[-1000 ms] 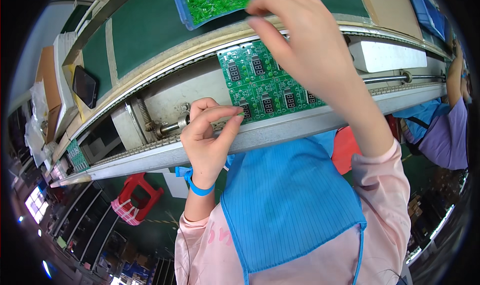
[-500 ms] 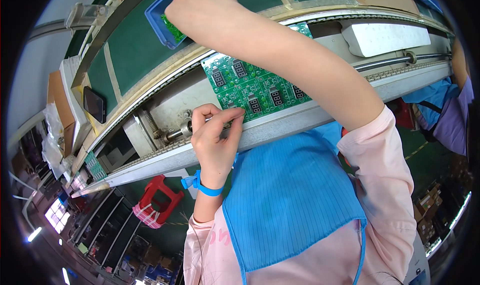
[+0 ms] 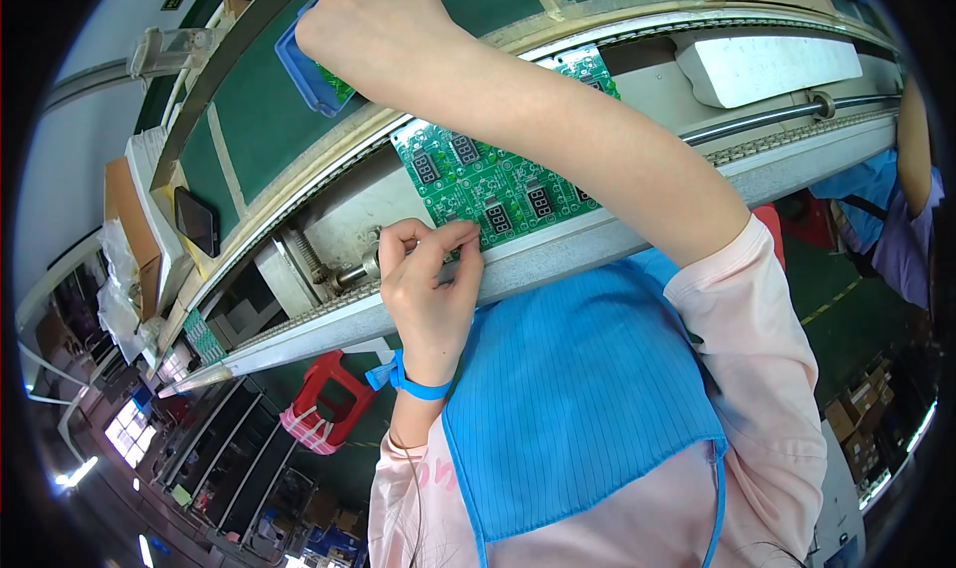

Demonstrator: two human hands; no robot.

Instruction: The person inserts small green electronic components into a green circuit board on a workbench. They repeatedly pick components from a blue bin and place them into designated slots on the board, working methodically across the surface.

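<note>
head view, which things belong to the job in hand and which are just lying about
In the work:
circuit board, by the left hand
blue bin of green parts, by the right hand
metal rail along the board's near edge

Apparently just lying about:
black phone-like device
red stool
cardboard
clear plastic

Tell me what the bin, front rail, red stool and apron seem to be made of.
Bin: probably moulded plastic, smooth, evenly blue.
Front rail: metal, perhaps aluminium, judging by its dull silver-grey sheen.
Red stool: likely moulded plastic, given its uniform colour and rounded form.
Apron: fabric, matt, with soft creases and fine dark stripes; the fibre can't be told.
</note>
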